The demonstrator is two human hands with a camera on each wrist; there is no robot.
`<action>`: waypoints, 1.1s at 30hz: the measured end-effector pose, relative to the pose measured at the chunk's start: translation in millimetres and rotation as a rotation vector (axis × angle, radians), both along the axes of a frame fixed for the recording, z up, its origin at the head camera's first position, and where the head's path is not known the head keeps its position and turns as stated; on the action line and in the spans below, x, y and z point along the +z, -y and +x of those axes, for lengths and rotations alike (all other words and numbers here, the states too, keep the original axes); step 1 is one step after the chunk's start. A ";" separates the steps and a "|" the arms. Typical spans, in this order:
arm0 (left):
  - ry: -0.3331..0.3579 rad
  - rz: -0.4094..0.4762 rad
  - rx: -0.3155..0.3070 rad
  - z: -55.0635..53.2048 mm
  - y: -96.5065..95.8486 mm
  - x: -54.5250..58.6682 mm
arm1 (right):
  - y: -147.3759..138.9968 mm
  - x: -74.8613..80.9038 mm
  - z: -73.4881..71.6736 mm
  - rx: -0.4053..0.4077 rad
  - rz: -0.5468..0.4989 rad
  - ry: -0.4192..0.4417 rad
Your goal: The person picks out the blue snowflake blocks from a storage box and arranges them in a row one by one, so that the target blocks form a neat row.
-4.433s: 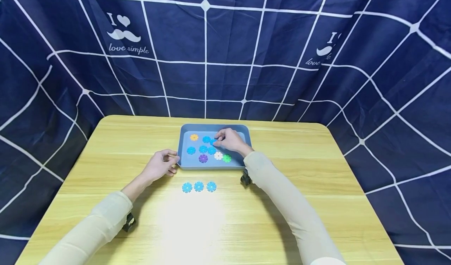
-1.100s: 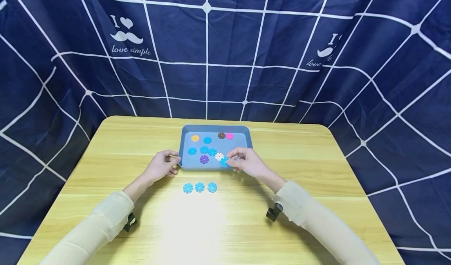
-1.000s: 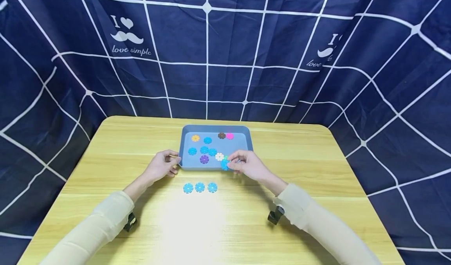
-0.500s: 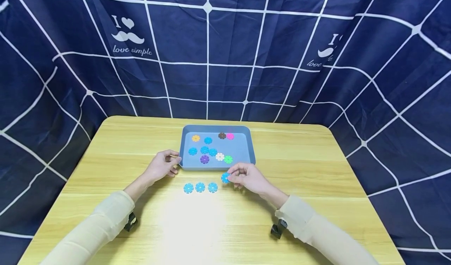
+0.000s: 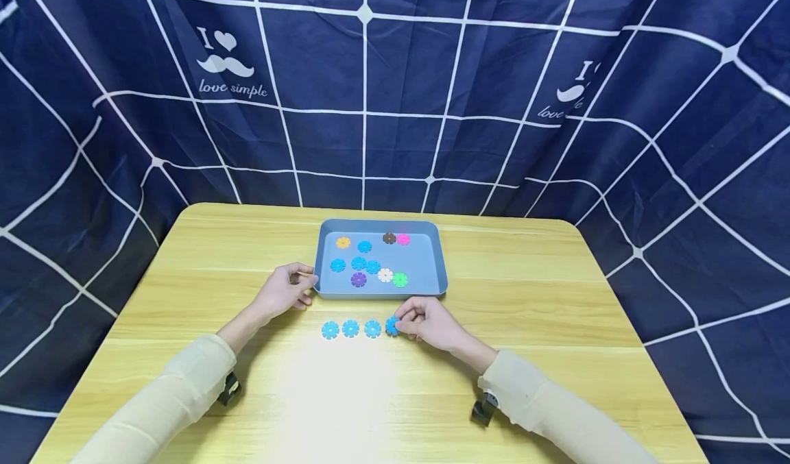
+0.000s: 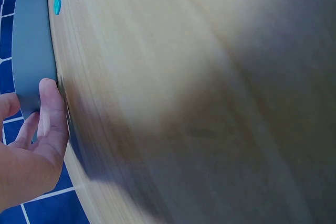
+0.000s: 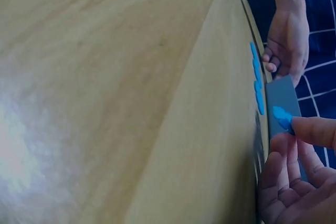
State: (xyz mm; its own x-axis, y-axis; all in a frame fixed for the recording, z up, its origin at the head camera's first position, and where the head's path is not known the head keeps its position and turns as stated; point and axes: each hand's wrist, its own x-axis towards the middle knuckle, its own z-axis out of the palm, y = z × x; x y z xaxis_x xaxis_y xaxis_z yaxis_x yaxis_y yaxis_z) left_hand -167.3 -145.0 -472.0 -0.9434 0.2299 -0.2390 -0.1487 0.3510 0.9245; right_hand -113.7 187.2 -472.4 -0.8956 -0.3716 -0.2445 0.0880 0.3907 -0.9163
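My right hand [image 5: 432, 323] pinches a blue snowflake disc [image 5: 391, 325] between thumb and fingers, close to the table in front of the tray. The held disc [image 7: 282, 118] looks slightly tilted in the right wrist view, and fingers hide part of it. Left of it, three blue snowflake discs [image 5: 350, 328] lie in a row on the wood. My left hand [image 5: 284, 290] holds the grey-blue tray [image 5: 379, 295] at its front left corner; in the left wrist view, thumb and fingers sit about the tray wall [image 6: 34, 40].
Inside the tray lie several more blue discs [image 5: 337, 264], plus an orange [image 5: 343, 242], a purple [image 5: 358, 279], a white [image 5: 385, 275], a green [image 5: 400, 279], a brown [image 5: 389, 238] and a pink disc [image 5: 403, 239]. A dark blue curtain [image 5: 401, 142] hangs round the wooden table [image 5: 512, 272].
My right hand has taken a blue disc out of the tray, over its front rim, to the right end of the row. The left hand stays at the tray corner.
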 end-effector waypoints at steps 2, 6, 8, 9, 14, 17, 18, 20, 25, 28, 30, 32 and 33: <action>0.001 0.001 0.000 -0.3 0.0 -0.4 | 0.8 -1.5 -0.2 0.002 0.019 -0.011; 0.002 0.001 0.000 -0.7 0.0 -1.4 | 2.2 -2.9 -0.5 0.003 0.055 -0.040; 0.001 0.001 -0.001 -0.8 0.0 -1.7 | 2.5 -3.4 -0.7 0.008 0.073 -0.052; 0.001 0.001 -0.001 -0.8 0.0 -1.8 | 2.9 -3.5 -0.9 0.009 0.084 -0.055; -0.001 0.003 -0.004 -0.6 0.5 -1.6 | 5.2 -5.2 -1.7 0.011 0.143 -0.061; 0.000 0.004 -0.004 -0.4 0.4 -1.6 | 7.4 -4.3 -1.6 0.008 0.187 -0.070; 0.000 0.004 -0.003 -0.3 0.3 -1.7 | 8.0 -4.0 -1.6 0.009 0.202 -0.073; 0.001 0.005 -0.001 -0.2 0.2 -1.7 | 9.3 -3.0 -1.7 0.008 0.228 -0.080; 0.001 0.003 0.004 -0.2 0.1 -2.1 | 11.1 -1.0 -2.6 0.008 0.255 -0.088; 0.001 0.002 0.003 -0.1 0.3 -2.6 | 11.3 -0.8 -2.8 0.010 0.256 -0.092; 0.001 0.003 0.002 0.0 0.5 -2.9 | 11.7 -0.5 -2.4 0.007 0.262 -0.095; 0.002 0.003 0.002 0.3 0.6 -2.8 | 12.0 -1.1 -1.6 0.002 0.274 -0.109; 0.002 0.003 0.002 0.4 0.6 -2.7 | 12.2 -1.2 -1.0 -0.001 0.283 -0.119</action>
